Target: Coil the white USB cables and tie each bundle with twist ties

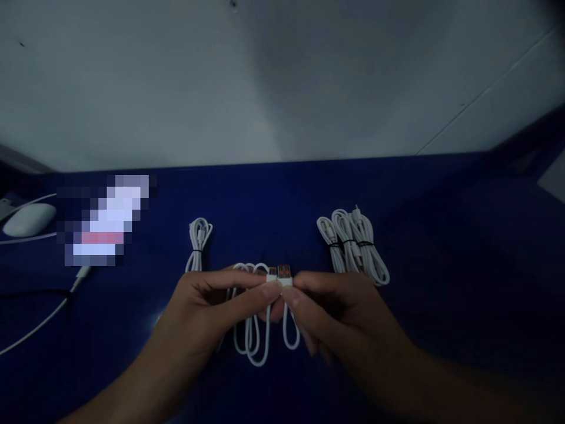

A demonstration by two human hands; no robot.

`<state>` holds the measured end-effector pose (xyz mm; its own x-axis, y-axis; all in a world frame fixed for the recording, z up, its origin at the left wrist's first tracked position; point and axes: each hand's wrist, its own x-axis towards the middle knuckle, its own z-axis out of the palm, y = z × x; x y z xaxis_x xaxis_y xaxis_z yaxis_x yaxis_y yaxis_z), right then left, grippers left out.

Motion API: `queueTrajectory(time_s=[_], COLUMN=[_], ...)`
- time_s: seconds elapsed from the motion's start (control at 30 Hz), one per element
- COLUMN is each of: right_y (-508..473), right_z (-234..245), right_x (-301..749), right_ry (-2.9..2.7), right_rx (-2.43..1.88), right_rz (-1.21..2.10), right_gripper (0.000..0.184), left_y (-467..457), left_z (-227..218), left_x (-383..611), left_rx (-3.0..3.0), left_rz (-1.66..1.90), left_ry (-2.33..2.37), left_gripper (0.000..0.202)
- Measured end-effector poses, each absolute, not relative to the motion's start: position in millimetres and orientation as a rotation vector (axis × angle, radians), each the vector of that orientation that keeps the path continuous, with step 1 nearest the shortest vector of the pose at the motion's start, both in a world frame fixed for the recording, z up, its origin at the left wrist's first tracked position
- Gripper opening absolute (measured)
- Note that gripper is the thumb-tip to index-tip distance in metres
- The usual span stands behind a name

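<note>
1. The left hand (207, 306) and right hand (339, 309) meet over the blue table (441, 265), fingertips pinched on two USB plugs (279, 275) held side by side.
2. The white cables (251, 335) hang in loops below the hands, apparently resting on the table; the dim light hides this.
3. A single tied cable (198, 241) lies behind the left hand.
4. A tied cable bundle (353, 247) lies behind the right hand.
5. A white mouse (29, 219) sits far left.
</note>
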<state>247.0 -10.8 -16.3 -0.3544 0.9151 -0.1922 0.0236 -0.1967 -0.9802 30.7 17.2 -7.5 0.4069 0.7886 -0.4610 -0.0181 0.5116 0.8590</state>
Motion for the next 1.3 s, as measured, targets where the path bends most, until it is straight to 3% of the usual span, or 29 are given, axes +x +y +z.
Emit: queueTrajectory(time_s=[0.63,0.93,1.3], right_y=[-13.9,-11.3,-12.2], right_z=[-18.2,-18.0,-14.7], right_x=[248.5,247.4,244.1], right_ry=[-1.352,-1.36,-1.305], right_rx=[-1.133,-1.165,-1.178], right_rz=[1.643,1.637,1.628], right_gripper=[0.035,0.044,0.03], left_y=[18.5,17.6,21.0], left_z=[-7.1,-7.6,-7.6], left_x=[30.0,30.1,30.9], left_rx=[0.889,0.868,0.876], left_rz=[0.604,0.61,0.608], left_ry=[1.05,1.042,1.035], left_gripper=[0.017,0.012,0.007])
